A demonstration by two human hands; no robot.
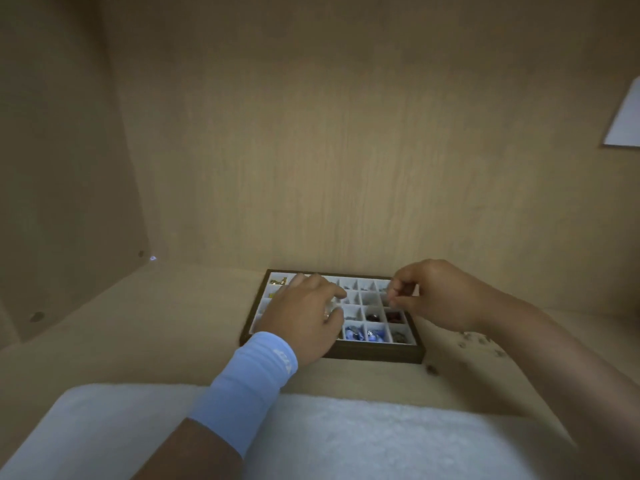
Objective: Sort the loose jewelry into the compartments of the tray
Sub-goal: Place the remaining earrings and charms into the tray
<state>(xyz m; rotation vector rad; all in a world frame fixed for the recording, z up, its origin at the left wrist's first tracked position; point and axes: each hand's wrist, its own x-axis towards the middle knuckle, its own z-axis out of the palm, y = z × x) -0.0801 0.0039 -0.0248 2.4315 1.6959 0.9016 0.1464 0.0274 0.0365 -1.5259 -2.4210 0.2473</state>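
Jewelry (479, 342) lies loose at lower right of the tray (377, 353), near centre frame. Right hand (436, 299) pinches something tiny over the upper-right compartments; left hand (308, 315) rests spread on the tray. Lower before releasing, steady tray.

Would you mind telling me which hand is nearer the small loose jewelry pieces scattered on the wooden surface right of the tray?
Right. The right hand hovers just left of the loose pieces; the left hand rests across the tray.
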